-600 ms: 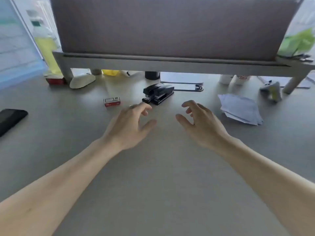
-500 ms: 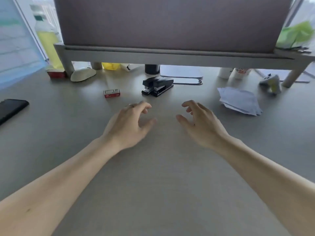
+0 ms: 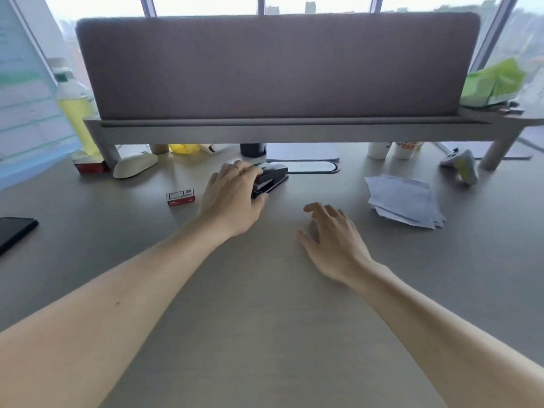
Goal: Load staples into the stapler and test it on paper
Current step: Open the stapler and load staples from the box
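The L hand (image 3: 232, 198) is on the black stapler (image 3: 272, 178), near the far edge of the desk (image 3: 265, 319), about mid-way along it. Fingers (image 3: 247, 171) lie over the stapler's top & the thumb presses its near side, so the hand is wrapped round it. The stapler sits flat on the desk.

The R hand (image 3: 332, 237) holds nothing. It's loose, fingers spread & a bit bent, just above or on the desk; can't tell which. It's nearer the front edge than the stapler.

A small red & white staple box (image 3: 180, 197) lies just left of the L hand, not touching it. A pile of paper (image 3: 403, 201) lies toward the right edge, well apart from the R hand.

A black phone (image 3: 14, 231) sits at the left edge. A grey screen (image 3: 276, 66) on a shelf stands over the far edge. A bottle (image 3: 75, 110) w/ yellow drink stands at the far left corner.
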`<state>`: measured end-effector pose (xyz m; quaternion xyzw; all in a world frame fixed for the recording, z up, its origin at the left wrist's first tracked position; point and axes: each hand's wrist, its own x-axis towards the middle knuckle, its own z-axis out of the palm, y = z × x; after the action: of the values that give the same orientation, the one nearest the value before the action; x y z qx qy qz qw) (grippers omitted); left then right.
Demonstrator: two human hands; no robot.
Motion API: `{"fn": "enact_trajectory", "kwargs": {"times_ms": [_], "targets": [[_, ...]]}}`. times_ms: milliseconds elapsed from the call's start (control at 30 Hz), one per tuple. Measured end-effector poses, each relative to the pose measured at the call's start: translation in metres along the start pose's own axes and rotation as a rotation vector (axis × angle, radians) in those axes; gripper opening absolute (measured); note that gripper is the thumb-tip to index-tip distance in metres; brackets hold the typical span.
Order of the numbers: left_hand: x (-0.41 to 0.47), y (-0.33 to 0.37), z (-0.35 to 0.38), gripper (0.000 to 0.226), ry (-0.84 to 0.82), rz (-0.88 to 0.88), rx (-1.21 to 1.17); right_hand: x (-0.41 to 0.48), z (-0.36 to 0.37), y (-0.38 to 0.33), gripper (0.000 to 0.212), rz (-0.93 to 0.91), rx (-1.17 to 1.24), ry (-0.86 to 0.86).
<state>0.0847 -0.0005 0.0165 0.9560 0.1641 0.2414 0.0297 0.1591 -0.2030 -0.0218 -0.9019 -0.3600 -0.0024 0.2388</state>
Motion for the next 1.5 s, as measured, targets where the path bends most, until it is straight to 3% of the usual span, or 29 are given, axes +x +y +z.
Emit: {"fn": "enact_trajectory", "kwargs": {"times_ms": [133,267,467,600,933,1067,1167,1267,1333,1400,1500], "targets": [[0.038,-0.003,0.025,0.048,-0.045,0.013,0.207,0.003,0.009,0.002,0.051,-0.01,-0.084,0.009],[0.052,-0.007,0.036,0.036,0.017,0.057,0.298,0.005,0.01,0.003,0.05,-0.015,-0.114,0.007],[0.026,-0.005,0.011,0.031,-0.024,-0.124,-0.047,0.002,0.007,-0.001,0.049,-0.007,-0.142,-0.011],[-0.026,-0.006,-0.021,0.029,-0.052,-0.135,-0.21,-0.008,0.004,-0.004,0.047,-0.018,-0.135,-0.014],[-0.149,0.02,-0.081,0.034,-0.133,-0.056,-0.288,-0.089,-0.002,-0.023,0.047,-0.047,-0.111,-0.024],[-0.164,0.03,-0.091,0.062,-0.179,0.025,-0.258,-0.111,-0.004,-0.026,0.048,-0.047,-0.107,-0.022],[-0.146,0.02,-0.108,0.052,-0.178,0.261,-0.175,-0.118,-0.005,-0.028,0.048,-0.043,-0.093,-0.023],[-0.118,-0.005,-0.109,0.083,-0.119,0.748,0.301,-0.119,-0.006,-0.029,0.046,-0.044,-0.084,-0.012],[-0.111,-0.005,-0.101,0.071,-0.147,0.952,0.399,-0.119,-0.006,-0.028,0.044,-0.042,-0.079,-0.006],[-0.109,0.003,-0.092,0.045,-0.183,1.035,0.382,-0.118,-0.006,-0.027,0.043,-0.048,-0.083,0.003],[-0.104,0.014,-0.093,0.026,-0.247,0.963,0.282,-0.116,-0.005,-0.025,0.04,-0.052,-0.073,0.014]]}}
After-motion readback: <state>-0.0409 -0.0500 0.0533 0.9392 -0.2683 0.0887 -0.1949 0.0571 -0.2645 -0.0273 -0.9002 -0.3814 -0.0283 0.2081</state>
